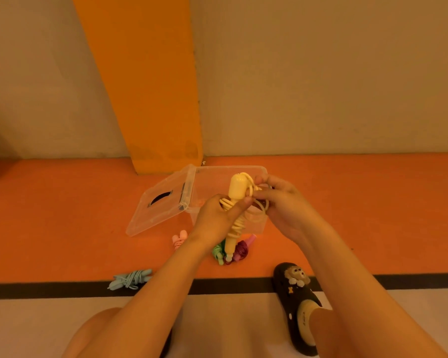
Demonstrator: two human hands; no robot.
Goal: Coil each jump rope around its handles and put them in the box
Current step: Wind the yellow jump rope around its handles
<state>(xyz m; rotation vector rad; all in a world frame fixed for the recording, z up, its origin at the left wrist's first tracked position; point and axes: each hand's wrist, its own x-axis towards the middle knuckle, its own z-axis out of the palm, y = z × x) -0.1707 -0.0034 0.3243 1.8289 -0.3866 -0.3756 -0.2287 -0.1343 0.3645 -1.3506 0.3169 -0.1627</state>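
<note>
Pale yellow jump rope (236, 188), cord partly wound round thick rounded handles, held upright before the open clear box (254, 168). Gripped at mid-length by left hand (215, 219); loose loop pinched by right hand (282, 202). Coiled green rope (218, 250) and maroon rope (241, 250) on the floor below.

Left hand (214, 219) tight round yellow jump rope (236, 188), right hand (282, 205) in a pinch on it
</note>
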